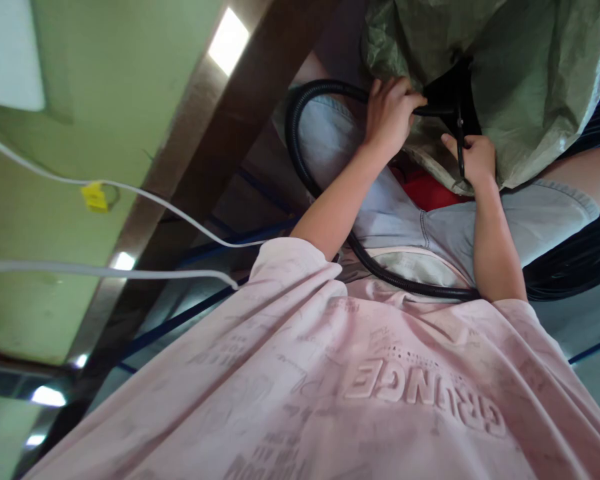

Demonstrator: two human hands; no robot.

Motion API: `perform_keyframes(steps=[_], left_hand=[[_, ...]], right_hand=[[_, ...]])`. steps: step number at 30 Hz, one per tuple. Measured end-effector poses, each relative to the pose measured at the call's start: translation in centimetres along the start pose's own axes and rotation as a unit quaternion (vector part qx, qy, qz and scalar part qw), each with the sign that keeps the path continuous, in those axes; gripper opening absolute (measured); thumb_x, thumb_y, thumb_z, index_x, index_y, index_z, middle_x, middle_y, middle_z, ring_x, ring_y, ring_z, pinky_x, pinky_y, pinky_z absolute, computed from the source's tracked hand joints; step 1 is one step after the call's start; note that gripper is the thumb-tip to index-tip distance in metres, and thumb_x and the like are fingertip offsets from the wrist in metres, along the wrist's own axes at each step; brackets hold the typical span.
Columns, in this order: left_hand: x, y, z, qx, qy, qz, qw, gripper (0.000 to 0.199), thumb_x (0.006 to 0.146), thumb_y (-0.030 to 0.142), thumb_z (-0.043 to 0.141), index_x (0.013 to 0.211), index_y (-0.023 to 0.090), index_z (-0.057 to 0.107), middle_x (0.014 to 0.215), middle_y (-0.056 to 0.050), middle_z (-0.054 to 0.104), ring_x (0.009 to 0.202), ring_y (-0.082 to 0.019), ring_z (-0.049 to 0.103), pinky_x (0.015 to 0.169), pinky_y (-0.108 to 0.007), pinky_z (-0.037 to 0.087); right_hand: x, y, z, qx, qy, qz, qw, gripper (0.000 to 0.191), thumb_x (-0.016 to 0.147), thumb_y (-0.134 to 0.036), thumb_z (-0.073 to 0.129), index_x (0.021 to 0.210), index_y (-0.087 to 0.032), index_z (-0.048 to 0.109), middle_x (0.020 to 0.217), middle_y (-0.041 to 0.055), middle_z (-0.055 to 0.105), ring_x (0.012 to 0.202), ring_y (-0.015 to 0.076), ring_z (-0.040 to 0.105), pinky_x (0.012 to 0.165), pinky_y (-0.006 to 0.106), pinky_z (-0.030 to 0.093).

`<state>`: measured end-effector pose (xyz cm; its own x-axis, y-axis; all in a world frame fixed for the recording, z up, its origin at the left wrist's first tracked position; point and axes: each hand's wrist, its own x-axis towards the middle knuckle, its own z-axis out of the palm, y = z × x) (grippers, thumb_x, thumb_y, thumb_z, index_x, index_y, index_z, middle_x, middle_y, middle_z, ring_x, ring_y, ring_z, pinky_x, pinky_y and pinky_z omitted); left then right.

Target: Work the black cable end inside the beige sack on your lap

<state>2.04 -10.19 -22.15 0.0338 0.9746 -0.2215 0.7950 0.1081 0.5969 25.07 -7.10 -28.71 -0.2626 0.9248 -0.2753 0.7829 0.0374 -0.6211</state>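
A black corrugated hose (296,137) loops from my lap up to my left hand (393,110), whose fingers are closed around it near its end. Past those fingers a smooth black section (435,111) runs to the right over a black piece lying in the mouth of a large grey-green sack (525,87). My right hand (475,160) pinches a thin black branch (461,143) that hangs down from this section, thumb on one side and fingers on the other. The two hands are close together above my lap, at the sack's near edge.
A green tabletop (105,87) with a metal edge is on the left. White cables (180,212) cross it, one with a yellow tag (95,197). A red surface (433,190) shows between my legs. Bundled black tubing (575,257) lies at the right.
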Motion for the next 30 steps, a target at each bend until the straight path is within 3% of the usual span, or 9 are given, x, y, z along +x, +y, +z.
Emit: perform_keyframes(steps=[3, 10, 13, 17, 23, 27, 30], left_hand=[[0.0, -0.2, 0.1, 0.005, 0.015, 0.005, 1.000, 0.055, 0.086, 0.060, 0.030, 0.127, 0.055, 0.068, 0.127, -0.001, 0.065, 0.129, -0.038, 0.039, 0.106, -0.063, 0.021], [0.5, -1.6, 0.5, 0.014, 0.041, -0.056, 0.997, 0.054, 0.082, 0.056, 0.037, 0.125, 0.052, 0.069, 0.124, -0.002, 0.068, 0.123, -0.040, 0.046, 0.101, -0.061, 0.026], [0.8, -2.0, 0.7, -0.001, 0.004, -0.036, 0.999, 0.056, 0.076, 0.063, 0.039, 0.125, 0.059, 0.065, 0.113, -0.002, 0.071, 0.124, -0.043, 0.043, 0.097, -0.065, 0.025], [0.9, -1.8, 0.9, -0.037, -0.073, 0.010, 0.997, 0.058, 0.067, 0.070, 0.045, 0.123, 0.071, 0.058, 0.093, -0.004, 0.070, 0.136, -0.044, 0.032, 0.092, -0.067, 0.022], [0.7, -1.4, 0.7, 0.015, -0.066, 0.016, 0.998, 0.074, 0.072, 0.073, 0.028, 0.137, 0.057, 0.058, 0.121, 0.002, 0.069, 0.131, -0.040, 0.037, 0.101, -0.068, 0.019], [0.7, -1.9, 0.7, 0.020, -0.174, 0.035, 0.984, 0.084, 0.059, 0.076, 0.034, 0.143, 0.071, 0.043, 0.114, 0.007, 0.074, 0.144, -0.041, 0.028, 0.094, -0.067, 0.027], [0.7, -2.0, 0.7, -0.038, -0.176, 0.012, 0.984, 0.084, 0.058, 0.072, 0.039, 0.141, 0.071, 0.045, 0.113, 0.008, 0.074, 0.145, -0.041, 0.033, 0.091, -0.067, 0.031]], right_hand=[[0.1, 0.1, 0.1, 0.007, 0.010, 0.011, 1.000, 0.058, 0.092, -0.082, 0.053, 0.075, -0.027, 0.060, 0.074, 0.0070, 0.065, 0.090, 0.0311, 0.069, 0.082, 0.045, 0.058], [0.1, 0.7, 1.4, 0.022, -0.044, -0.059, 0.997, 0.069, 0.090, -0.088, 0.049, 0.100, -0.022, 0.068, 0.103, 0.0129, 0.068, 0.116, 0.0350, 0.064, 0.101, 0.050, 0.052], [-0.1, 0.4, 1.3, 0.028, -0.083, -0.060, 0.994, 0.071, 0.088, -0.090, 0.050, 0.102, -0.022, 0.068, 0.104, 0.0129, 0.069, 0.116, 0.0348, 0.064, 0.102, 0.050, 0.052], [-0.4, -0.3, 1.1, 0.031, -0.087, -0.061, 0.994, 0.075, 0.088, -0.092, 0.045, 0.102, -0.022, 0.069, 0.105, 0.0133, 0.071, 0.114, 0.0348, 0.065, 0.102, 0.049, 0.053], [-0.4, -1.0, 1.0, 0.035, -0.097, -0.066, 0.992, 0.080, 0.090, -0.092, 0.037, 0.110, -0.023, 0.071, 0.111, 0.0139, 0.074, 0.120, 0.0364, 0.065, 0.101, 0.048, 0.054], [-0.3, -0.6, 1.1, 0.036, -0.098, -0.051, 0.993, 0.079, 0.091, -0.091, 0.039, 0.110, -0.021, 0.073, 0.106, 0.0157, 0.076, 0.115, 0.0377, 0.068, 0.098, 0.049, 0.056], [-0.2, 0.1, 1.0, 0.028, -0.094, -0.023, 0.995, 0.073, 0.092, -0.087, 0.044, 0.101, -0.021, 0.074, 0.091, 0.0149, 0.076, 0.103, 0.0374, 0.072, 0.091, 0.048, 0.058]])
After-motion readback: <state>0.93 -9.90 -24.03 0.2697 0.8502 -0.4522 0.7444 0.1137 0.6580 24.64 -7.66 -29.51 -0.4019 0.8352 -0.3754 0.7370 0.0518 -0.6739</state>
